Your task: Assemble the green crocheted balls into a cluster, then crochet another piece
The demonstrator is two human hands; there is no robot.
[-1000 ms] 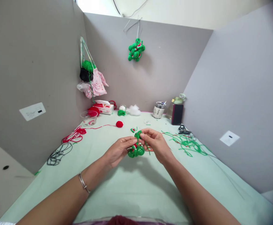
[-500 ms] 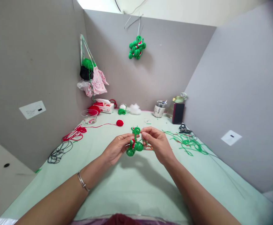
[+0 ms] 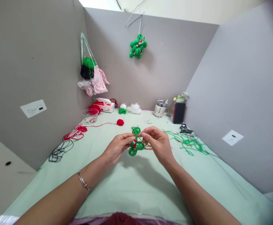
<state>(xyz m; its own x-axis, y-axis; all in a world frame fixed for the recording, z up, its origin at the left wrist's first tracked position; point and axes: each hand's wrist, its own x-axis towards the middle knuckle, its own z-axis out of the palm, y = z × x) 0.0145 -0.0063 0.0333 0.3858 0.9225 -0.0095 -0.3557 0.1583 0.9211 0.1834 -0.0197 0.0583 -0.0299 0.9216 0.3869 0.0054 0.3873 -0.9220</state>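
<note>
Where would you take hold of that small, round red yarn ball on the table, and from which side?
Probably around the widest part of the small, round red yarn ball, from above or the right. It has no handle, its top and right side look uncovered, and its thin red strand trails left, so this approach should avoid snagging it.

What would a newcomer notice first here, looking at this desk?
Probably the green yarn piece in the left hand, center view, with the right hand close against it. Next, perhaps, the green bunch hanging high against the gray back panel. The red yarn ball also stands out, just beyond the hands.
</note>
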